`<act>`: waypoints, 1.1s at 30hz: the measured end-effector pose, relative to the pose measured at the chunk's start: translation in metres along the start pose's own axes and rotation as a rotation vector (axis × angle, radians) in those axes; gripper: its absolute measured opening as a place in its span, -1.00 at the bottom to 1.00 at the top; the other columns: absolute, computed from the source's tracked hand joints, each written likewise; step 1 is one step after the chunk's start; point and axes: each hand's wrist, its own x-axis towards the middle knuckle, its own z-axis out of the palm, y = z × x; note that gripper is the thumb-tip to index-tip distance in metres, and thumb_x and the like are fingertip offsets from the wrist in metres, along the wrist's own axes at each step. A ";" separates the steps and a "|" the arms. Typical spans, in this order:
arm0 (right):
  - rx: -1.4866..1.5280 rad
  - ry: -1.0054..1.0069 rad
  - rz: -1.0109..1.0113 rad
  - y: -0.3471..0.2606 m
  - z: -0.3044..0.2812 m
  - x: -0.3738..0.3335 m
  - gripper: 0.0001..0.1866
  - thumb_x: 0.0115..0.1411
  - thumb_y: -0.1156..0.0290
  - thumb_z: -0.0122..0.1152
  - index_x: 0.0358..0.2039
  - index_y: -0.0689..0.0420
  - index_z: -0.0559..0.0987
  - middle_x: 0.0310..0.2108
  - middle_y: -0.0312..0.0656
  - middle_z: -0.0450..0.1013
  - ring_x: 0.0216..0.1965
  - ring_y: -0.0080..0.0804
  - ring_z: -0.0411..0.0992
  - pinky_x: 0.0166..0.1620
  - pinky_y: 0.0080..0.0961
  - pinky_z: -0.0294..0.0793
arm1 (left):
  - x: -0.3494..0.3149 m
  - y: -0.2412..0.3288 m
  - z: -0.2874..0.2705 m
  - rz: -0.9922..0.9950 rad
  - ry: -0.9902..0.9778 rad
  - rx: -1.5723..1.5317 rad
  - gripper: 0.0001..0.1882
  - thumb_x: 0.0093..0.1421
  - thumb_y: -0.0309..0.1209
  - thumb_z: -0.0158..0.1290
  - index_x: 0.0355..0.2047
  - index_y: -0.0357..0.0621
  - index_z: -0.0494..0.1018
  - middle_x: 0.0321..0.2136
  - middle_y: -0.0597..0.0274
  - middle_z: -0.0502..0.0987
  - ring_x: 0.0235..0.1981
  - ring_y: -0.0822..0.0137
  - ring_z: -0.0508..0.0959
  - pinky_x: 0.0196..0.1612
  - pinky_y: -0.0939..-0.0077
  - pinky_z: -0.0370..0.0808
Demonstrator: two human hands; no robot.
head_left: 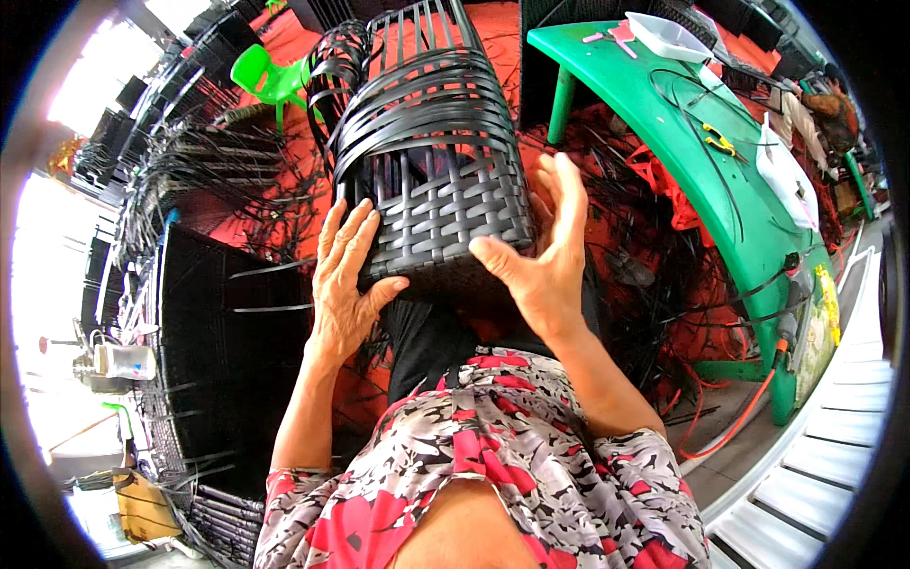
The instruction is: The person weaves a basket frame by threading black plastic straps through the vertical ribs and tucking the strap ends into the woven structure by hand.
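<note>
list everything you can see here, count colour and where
basket: one, black woven strips, half woven, centre, between both hands
loose strips: many, black, left of basket
woven panel: one, black, lower left
chair: one, green plastic, upper left behind basket
table: one, green plastic, right side
tray: one, white, far end of table
cutter: one, yellow handles, on table
cord: one, orange, floor under table
floor: red, strewn with black offcuts
mug: one, white, far left
blouse: one, red, black and white floral, bottom centre
left hand: flat against basket's left side
right hand: open, on basket's right side
</note>
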 end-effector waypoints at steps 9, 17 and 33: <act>-0.228 -0.269 -0.058 0.015 -0.008 0.029 -0.10 -0.22 0.17 0.50 0.09 0.29 0.26 0.05 -0.04 0.20 0.14 -0.19 0.17 0.20 -0.34 0.12 | 0.069 0.023 -0.013 0.233 -0.045 0.109 -0.03 -0.28 0.12 0.28 0.06 -0.26 0.30 0.02 -0.02 0.32 0.07 -0.03 0.28 0.14 0.08 0.15; -0.329 -0.350 -0.243 0.027 -0.021 0.040 -0.45 0.13 0.24 0.16 0.03 0.32 0.29 0.00 0.12 0.23 0.06 0.04 0.18 0.15 -0.21 0.14 | 0.094 0.033 0.027 0.423 -0.178 0.038 0.14 -0.33 0.23 0.25 0.09 -0.42 0.21 -0.07 -0.12 0.28 -0.02 -0.07 0.26 0.04 0.10 0.20; -0.298 -0.298 -0.171 0.019 -0.049 0.045 -0.53 -0.07 0.43 0.15 -0.12 0.25 0.27 -0.21 -0.03 0.22 -0.12 -0.16 0.24 0.01 -0.32 0.23 | 0.092 0.079 0.044 0.399 -0.259 -0.031 0.02 -0.17 0.07 0.24 0.08 -0.48 0.12 0.01 -0.20 0.15 0.09 -0.15 0.14 0.13 0.02 0.10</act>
